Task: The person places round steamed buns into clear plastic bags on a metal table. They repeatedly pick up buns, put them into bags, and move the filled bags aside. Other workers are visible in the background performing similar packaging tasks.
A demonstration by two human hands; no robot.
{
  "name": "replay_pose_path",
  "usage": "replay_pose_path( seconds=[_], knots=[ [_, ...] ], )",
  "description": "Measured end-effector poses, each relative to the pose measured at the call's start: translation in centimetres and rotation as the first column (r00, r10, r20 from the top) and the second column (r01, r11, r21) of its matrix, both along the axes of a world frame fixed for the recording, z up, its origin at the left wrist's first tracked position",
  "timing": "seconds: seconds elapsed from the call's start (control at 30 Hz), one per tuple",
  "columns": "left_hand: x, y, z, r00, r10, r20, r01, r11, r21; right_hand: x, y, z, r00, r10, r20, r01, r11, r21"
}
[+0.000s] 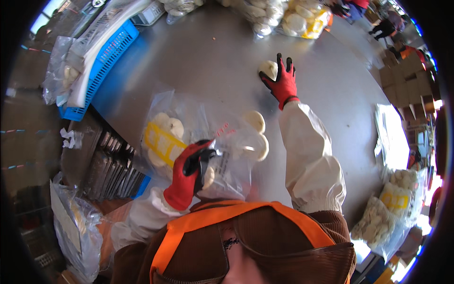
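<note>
My left hand (188, 170), in a red and black glove, grips the film of a clear plastic bag (230, 177) lying close to my body. Several pale round breads (175, 127) show through the bag, beside its yellow printed band (164, 143). At the bag's right side lie two more breads; the upper one (256, 120) sticks out past the film. Farther out, my gloved right hand (284, 83) reaches over the metal table (227, 67). Its thumb and forefinger are spread around a single bread (268, 69); whether they pinch it is unclear.
Filled bread bags (298, 21) stand along the far edge, more bags (386, 209) at lower right. A blue plastic crate (106, 64) holding plastic bags sits on the left, above stacked dark trays (113, 170). Cardboard boxes (408, 81) and other people (390, 25) are beyond the table.
</note>
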State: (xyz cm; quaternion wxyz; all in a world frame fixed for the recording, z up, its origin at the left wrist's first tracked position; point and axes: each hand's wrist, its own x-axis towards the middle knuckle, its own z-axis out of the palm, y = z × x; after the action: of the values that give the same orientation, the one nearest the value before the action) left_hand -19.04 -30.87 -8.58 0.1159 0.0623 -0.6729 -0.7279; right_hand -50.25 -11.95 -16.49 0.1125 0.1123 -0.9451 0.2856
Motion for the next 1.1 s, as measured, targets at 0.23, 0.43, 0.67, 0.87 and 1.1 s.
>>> replay_pose_path(
  seconds=[0.23,0.43,0.67,0.87,1.1],
  knots=[
    [-1.6,-1.0,1.0,0.999,-0.024,0.040,0.032,0.973,-0.227,-2.6,-0.2,-4.0,0.969,-0.055,0.239,0.024,0.991,0.133],
    [-1.2,-0.3,0.0,1.000,0.016,-0.027,-0.022,0.968,-0.251,16.4,8.5,3.2,0.740,0.671,0.047,0.348,-0.322,-0.881],
    [0.0,1.2,0.3,0.988,0.043,-0.147,-0.080,0.963,-0.257,28.5,-0.6,3.5,0.573,0.695,0.435,0.065,0.491,-0.869],
    [2.7,-0.8,1.9,0.984,0.090,-0.151,-0.095,0.995,-0.030,28.0,-0.7,9.1,0.499,0.768,0.402,-0.365,0.607,-0.706],
    [1.8,-0.9,3.0,0.982,0.063,-0.177,-0.053,0.997,0.059,28.8,2.9,6.6,0.936,0.332,0.115,-0.274,0.895,-0.352]
  ],
)
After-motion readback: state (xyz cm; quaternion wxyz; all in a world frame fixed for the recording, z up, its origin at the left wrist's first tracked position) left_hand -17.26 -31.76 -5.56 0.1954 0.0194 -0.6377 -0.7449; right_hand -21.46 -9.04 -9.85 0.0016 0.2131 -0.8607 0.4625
